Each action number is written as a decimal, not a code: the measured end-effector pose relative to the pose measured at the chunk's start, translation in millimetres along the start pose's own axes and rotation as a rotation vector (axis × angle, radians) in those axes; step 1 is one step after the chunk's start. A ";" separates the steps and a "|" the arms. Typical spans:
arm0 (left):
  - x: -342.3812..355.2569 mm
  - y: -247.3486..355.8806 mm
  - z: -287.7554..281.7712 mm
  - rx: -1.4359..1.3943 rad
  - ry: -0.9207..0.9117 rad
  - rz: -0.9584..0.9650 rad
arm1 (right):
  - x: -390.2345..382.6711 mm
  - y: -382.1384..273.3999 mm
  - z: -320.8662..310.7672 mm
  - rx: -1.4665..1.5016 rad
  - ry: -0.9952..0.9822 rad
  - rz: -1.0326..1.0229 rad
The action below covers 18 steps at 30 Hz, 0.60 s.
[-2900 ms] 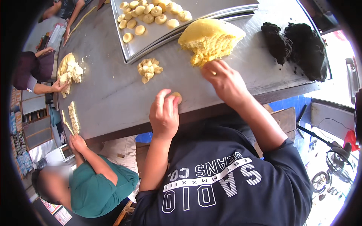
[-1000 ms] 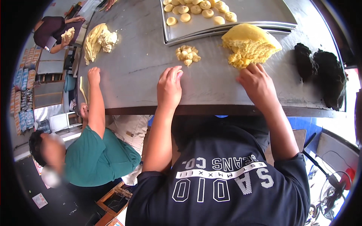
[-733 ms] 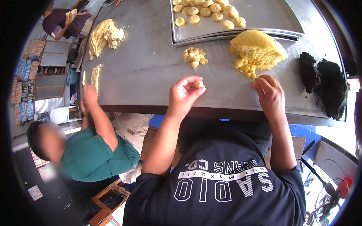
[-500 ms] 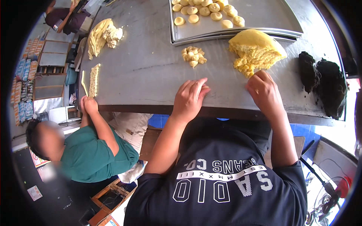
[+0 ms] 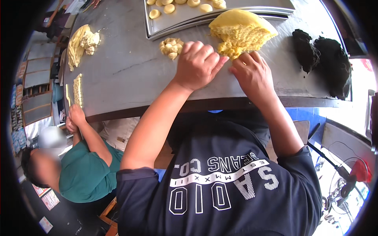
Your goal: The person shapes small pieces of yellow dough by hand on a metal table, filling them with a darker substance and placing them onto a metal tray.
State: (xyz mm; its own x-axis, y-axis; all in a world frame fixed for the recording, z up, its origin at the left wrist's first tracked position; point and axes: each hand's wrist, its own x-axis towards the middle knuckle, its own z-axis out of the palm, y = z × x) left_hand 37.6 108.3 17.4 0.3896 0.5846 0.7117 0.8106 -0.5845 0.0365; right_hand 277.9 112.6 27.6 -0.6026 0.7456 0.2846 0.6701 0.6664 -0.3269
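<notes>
My left hand is closed with bent fingers, just right of a small cluster of pale dough pieces; whatever it holds is hidden. Beside it, my right hand has curled fingers at the ragged lower edge of a large yellow dough mass, their tips and any content out of sight. Behind these lies a stacked metal tray with several round dough balls. A torn black dough mass sits to the right, all on a grey steel table.
At the left, a co-worker in a green shirt has hands by a braided dough strip. Pale dough with a crumbly lump lies farther back. Another person is at the upper left. A fan stands at the lower right.
My left hand has moved forward toward the dough cluster and closer to my right hand; the small piece it held earlier is now out of sight. The whole view has shifted.
</notes>
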 end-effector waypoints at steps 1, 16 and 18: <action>1.8 -3.1 9.1 -0.078 -0.044 0.016 | 3.2 1.5 -1.1 0.020 0.000 0.024; -22.4 -11.9 9.4 -0.813 0.127 -0.896 | 3.2 -2.0 7.6 -0.003 0.055 0.039; -28.8 -31.8 -21.2 -0.796 0.150 -1.040 | 3.3 12.8 1.2 0.182 -0.032 0.072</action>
State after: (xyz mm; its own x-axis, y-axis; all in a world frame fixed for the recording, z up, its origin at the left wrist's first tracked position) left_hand -8.7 98.1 10.7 -0.3494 0.9216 0.1690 0.2026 -0.1018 0.9740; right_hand 284.0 123.6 23.3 -0.5716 0.7886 0.2266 0.6240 0.5972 -0.5040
